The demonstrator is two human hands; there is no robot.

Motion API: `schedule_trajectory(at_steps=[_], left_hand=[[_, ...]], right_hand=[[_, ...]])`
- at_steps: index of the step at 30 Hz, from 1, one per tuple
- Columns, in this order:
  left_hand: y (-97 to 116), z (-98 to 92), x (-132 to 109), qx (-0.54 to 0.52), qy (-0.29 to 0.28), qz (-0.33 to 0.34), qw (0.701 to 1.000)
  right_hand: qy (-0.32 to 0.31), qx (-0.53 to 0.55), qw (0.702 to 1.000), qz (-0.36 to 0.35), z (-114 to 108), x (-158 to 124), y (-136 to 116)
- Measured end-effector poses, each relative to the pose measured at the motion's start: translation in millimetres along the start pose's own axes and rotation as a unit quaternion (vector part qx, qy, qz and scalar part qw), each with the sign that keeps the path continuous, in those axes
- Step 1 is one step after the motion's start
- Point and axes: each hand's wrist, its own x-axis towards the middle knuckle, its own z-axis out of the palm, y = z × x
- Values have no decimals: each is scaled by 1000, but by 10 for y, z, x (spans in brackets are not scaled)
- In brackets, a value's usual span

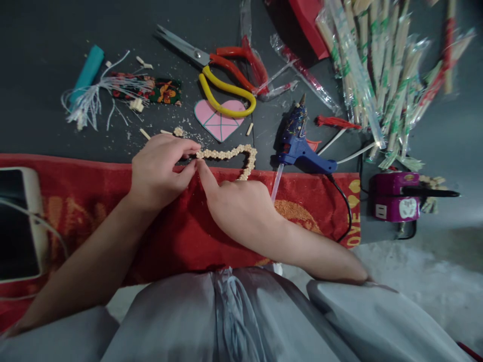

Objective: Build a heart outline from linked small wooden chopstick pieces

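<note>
A knobbly chain of small pale wooden-looking pieces (227, 153) runs right from my fingertips and bends down behind my right hand. My left hand (160, 163) is closed, pinching the chain's left end between thumb and fingertips. With its index finger stretched to that same end, my right hand (241, 208) keeps its other fingers curled under, largely out of sight. Just beyond my hands lie a pink paper heart (219, 123), scissors (211, 63) with yellow and orange handles, and a small pale cluster (178, 131). To the right, a blue glue gun (298, 146) rests with a glue stick in its back.
A red towel (169, 246) covers the near edge of the dark table. Wrapped chopsticks (392, 65) lie in a heap at the upper right, near a purple box (396, 196). White threads (88, 103) and a teal roll (88, 70) are at left, above a tablet (18, 223).
</note>
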Motion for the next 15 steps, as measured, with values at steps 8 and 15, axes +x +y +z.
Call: schedule_trajectory(at_steps=[8,15], left_hand=[[-6,7,-10,13,10,5,1000],[-45,24,-8,-1,-1,10,1000]], right_hand=[[-1,-3,1000,1,11,-7,10],[9,-7,1000,-1,3,-31,7]])
